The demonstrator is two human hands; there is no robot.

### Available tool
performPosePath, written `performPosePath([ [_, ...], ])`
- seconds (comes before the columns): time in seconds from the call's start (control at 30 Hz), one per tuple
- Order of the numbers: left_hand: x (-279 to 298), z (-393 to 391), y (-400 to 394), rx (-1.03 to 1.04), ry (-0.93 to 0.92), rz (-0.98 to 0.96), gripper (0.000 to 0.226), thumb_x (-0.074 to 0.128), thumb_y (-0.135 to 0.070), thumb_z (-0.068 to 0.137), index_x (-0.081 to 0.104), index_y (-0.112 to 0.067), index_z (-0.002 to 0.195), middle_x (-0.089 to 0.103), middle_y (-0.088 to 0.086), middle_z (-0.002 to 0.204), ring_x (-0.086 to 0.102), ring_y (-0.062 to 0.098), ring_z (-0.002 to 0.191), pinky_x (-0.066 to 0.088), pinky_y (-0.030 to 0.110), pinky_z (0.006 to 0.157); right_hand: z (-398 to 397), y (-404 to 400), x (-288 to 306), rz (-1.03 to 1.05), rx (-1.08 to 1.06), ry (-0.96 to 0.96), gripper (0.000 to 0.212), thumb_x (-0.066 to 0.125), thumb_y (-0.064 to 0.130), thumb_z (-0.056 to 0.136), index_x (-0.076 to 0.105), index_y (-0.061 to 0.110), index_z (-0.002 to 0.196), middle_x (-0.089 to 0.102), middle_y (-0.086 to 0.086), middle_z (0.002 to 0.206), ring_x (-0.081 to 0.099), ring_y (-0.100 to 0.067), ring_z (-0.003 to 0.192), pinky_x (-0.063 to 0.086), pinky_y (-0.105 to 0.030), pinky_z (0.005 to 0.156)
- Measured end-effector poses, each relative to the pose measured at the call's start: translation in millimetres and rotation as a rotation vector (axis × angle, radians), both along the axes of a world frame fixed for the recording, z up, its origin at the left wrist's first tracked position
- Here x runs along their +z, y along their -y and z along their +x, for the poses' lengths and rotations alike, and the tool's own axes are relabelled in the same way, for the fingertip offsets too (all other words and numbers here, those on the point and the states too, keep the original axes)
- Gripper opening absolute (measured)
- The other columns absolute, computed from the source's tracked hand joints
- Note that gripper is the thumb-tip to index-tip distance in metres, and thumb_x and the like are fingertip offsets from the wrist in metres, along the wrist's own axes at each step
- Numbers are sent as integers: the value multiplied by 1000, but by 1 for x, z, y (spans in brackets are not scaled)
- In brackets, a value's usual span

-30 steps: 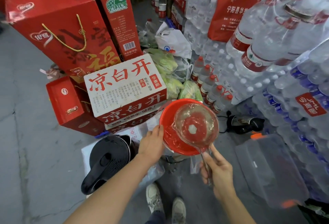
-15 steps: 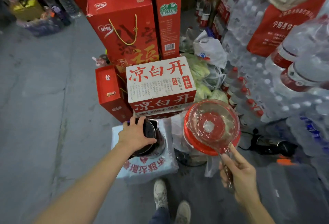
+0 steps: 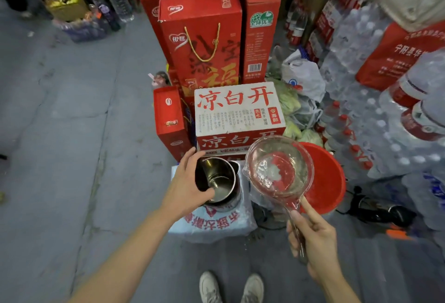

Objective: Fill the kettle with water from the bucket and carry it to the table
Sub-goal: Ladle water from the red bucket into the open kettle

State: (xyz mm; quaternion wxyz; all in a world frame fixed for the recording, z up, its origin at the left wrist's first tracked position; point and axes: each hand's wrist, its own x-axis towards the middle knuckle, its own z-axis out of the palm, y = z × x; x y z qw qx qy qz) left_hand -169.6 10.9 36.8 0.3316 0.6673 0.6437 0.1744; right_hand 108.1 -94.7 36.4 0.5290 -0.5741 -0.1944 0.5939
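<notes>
A steel kettle (image 3: 220,183) stands open on a shrink-wrapped pack of bottles (image 3: 212,224), its shiny inside showing. My left hand (image 3: 186,186) grips the kettle's left side, where its lid and handle are hidden by the hand. My right hand (image 3: 313,239) holds the handle of a clear plastic ladle (image 3: 279,166), which hovers tilted just right of the kettle's spout and holds water. Behind the ladle sits the red bucket (image 3: 325,180) on the floor.
A white and red carton (image 3: 237,111) and tall red gift boxes (image 3: 202,45) stand right behind the kettle. Stacked packs of bottled water (image 3: 375,110) wall in the right side. A black appliance with a cord (image 3: 380,211) lies on the floor at right. Bare concrete floor (image 3: 72,134) spreads left.
My left hand moved from the bucket rim to the kettle and the black lid swung open. The ladle rose from the bucket and shifted left toward the kettle.
</notes>
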Motion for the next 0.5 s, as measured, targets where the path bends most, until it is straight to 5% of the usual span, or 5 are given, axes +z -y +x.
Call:
performPosePath([
  [0.2, -1, -37, 33, 151, 208, 3, 102, 74, -24, 74, 12, -36, 154, 12, -16, 163, 19, 5, 148, 28, 41, 118, -30, 2, 7, 10, 2, 49, 84, 91, 38, 57, 57, 32, 133, 58, -15, 54, 42, -15, 31, 35, -21, 29],
  [0.3, 3, -46, 40, 158, 216, 8, 98, 70, -19, 78, 11, -36, 154, 11, -16, 164, 19, 5, 148, 29, 41, 118, -40, 3, 6, 20, 15, 117, 63, 68, 3, 86, 47, 26, 141, 57, -13, 52, 41, -12, 29, 34, -20, 27],
  [0.43, 8, -49, 41, 177, 220, 28, 86, 69, -32, 86, 16, -33, 155, 14, -14, 163, 23, 6, 147, 31, 38, 117, -57, 3, 15, 55, 56, 156, 88, 86, 39, 64, 47, 30, 143, 56, -12, 53, 42, -12, 31, 37, -21, 28],
  [0.5, 9, -49, 41, 177, 230, 40, 84, 68, -35, 87, 18, -31, 155, 17, -13, 163, 24, 7, 146, 32, 40, 116, -60, 3, 13, 60, 74, 215, 76, 82, 24, 76, 47, 31, 143, 56, -13, 53, 42, -12, 32, 37, -21, 29],
])
